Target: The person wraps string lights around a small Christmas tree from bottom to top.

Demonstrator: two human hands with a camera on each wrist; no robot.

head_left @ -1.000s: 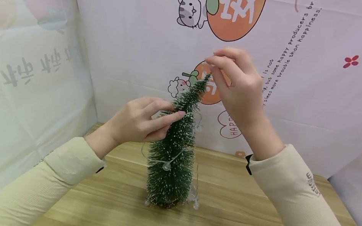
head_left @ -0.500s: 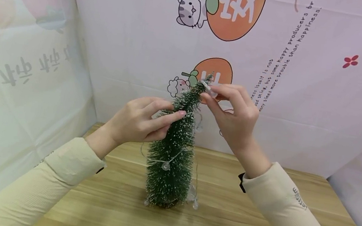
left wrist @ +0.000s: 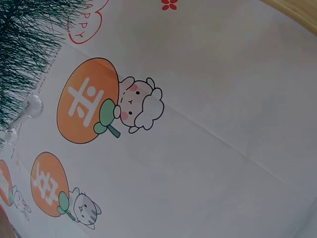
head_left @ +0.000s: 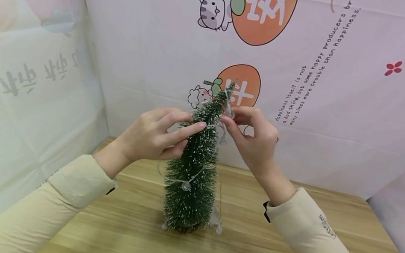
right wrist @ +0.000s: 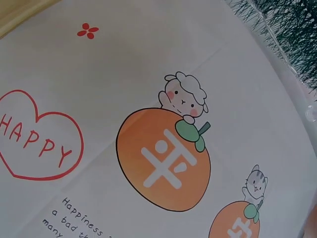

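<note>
A small green Christmas tree with white-flecked bristles stands upright, its top leaning right. Clear-bulbed string lights wind around it. My left hand holds the tree's upper left side, with one fingertip on the wire and other fingers partly hidden by bristles. Just below the tip, my right hand pinches a clear bulb hanging on the tree's right side. The left wrist view catches bristles of the tree and a bulb; the right wrist view shows tree bristles and another bulb.
The tree stands on a wood-grain table. Behind it hangs a white printed backdrop with orange fruit and cartoon animals, and a similar sheet stands on the left. A loose bulb lies by the tree's base.
My right hand has come down from above the tree's tip to its upper right side, bringing the bulb and wire down with it. The left hand has hardly moved.
</note>
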